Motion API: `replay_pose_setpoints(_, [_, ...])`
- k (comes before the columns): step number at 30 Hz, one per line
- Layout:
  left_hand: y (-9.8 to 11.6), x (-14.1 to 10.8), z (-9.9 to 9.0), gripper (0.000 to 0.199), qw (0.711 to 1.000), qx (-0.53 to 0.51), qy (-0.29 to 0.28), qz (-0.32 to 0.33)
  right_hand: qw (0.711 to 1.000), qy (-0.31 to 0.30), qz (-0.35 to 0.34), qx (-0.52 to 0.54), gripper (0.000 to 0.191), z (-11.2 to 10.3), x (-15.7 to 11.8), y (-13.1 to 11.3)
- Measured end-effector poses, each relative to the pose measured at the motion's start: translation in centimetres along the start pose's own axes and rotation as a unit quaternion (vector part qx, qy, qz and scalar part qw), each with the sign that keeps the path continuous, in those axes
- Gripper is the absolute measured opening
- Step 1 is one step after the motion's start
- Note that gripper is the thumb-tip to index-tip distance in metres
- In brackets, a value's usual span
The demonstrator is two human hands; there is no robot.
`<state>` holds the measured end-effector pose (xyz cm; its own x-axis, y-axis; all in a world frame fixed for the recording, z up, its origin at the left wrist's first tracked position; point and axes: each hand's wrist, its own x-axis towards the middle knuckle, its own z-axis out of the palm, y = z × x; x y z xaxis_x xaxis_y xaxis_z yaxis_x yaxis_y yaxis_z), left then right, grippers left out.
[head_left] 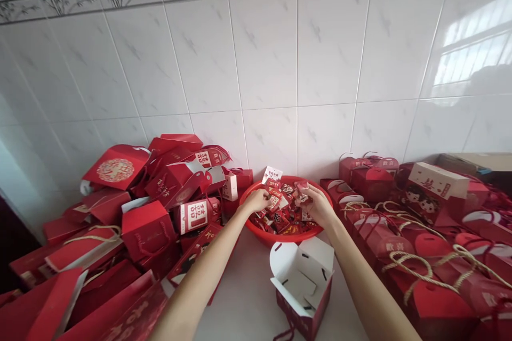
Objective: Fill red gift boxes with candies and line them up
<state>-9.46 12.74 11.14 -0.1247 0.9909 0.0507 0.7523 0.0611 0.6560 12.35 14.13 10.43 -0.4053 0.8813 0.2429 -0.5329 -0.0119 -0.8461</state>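
From the head camera, we see both our arms reaching forward into a red basin that sits on the white counter against the tiled wall. The basin is full of small wrapped sweets. Our left hand is curled over the sweets at the basin's left side, fingers closed on a few wrappers. Our right hand is likewise bent into the pile at the right, pinching a wrapper. Just in front of the basin stands an open red gift box, its white flaps up. Flat red boxes heap up on the left; closed boxes with cord handles crowd the right.
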Motion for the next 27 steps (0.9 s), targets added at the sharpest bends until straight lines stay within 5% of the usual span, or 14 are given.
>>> replay_pose_setpoints(7, [0.7,-0.1,1.2,0.029,0.997,-0.054,-0.011,0.053,0.997,0.061,-0.003,0.039,0.023,-0.7,0.0,1.1])
replay_pose_setpoints(14, [3.7,-1.2,2.3,0.04,0.978,-0.128,-0.009,0.166,0.999,-0.003,0.003,0.054,0.029,0.1,-0.7,0.8])
replay_pose_setpoints(18, [4.5,-1.3,2.8,0.039,0.969,-0.133,-0.033,0.203,0.997,0.032,-0.004,0.071,0.031,0.1,-0.8,0.6])
replay_pose_setpoints(22, [3.2,-1.2,2.6,0.035,0.972,-0.106,-0.078,0.192,0.988,0.107,-0.006,0.114,0.03,0.0,-0.4,0.7])
replay_pose_setpoints(27, [1.3,-0.5,2.8,0.013,0.988,-0.062,-0.049,0.133,0.976,0.162,0.006,0.149,0.016,-0.1,0.1,0.9])
